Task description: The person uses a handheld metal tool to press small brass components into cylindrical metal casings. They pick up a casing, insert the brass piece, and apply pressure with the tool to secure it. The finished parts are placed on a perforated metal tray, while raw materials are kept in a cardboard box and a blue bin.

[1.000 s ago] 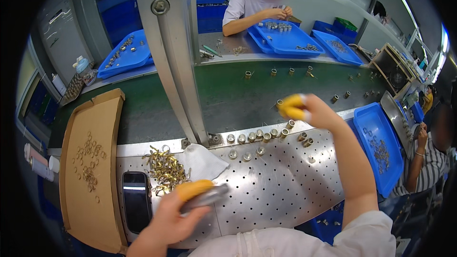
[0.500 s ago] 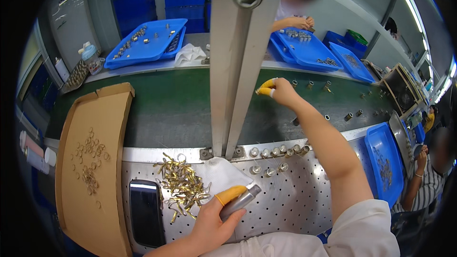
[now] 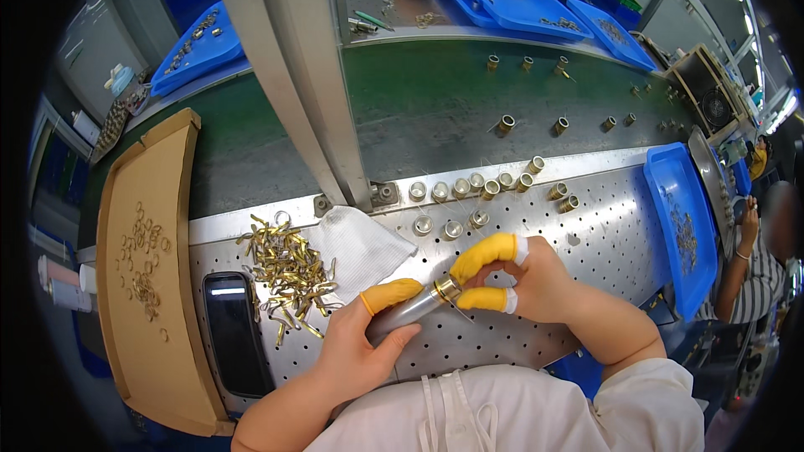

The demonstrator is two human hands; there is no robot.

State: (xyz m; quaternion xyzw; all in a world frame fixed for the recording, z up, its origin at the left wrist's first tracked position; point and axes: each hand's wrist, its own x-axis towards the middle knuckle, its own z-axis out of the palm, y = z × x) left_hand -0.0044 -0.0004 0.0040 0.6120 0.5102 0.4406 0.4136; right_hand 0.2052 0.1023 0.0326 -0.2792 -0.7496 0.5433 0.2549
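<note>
My left hand [image 3: 350, 343], with a yellow cot on one finger, is closed round a grey metal cylindrical rod [image 3: 406, 312] that tilts up to the right. At its upper end sits a small brass-and-silver metal sleeve [image 3: 446, 288]; a thin wire or strip sticks out beside it. My right hand [image 3: 536, 285], yellow cots on thumb and finger, pinches that sleeve. Whether the sleeve is fully over the rod's end is hidden. Left of the rod lies a heap of brass strips [image 3: 289, 272], beside a folded white cloth [image 3: 364, 243].
Several small metal cylinders [image 3: 452, 229] stand along the perforated metal bench. More metal sleeves [image 3: 561, 125] rest on the green belt. A metal post [image 3: 293, 67] rises ahead. A phone [image 3: 237, 333] and a cardboard tray [image 3: 180, 226] of rings lie left; a blue tray [image 3: 662, 176] sits right.
My right hand has come back from the green belt to the rod's tip, where a metal sleeve now sits. The view has shifted; the left hand still holds the rod.
</note>
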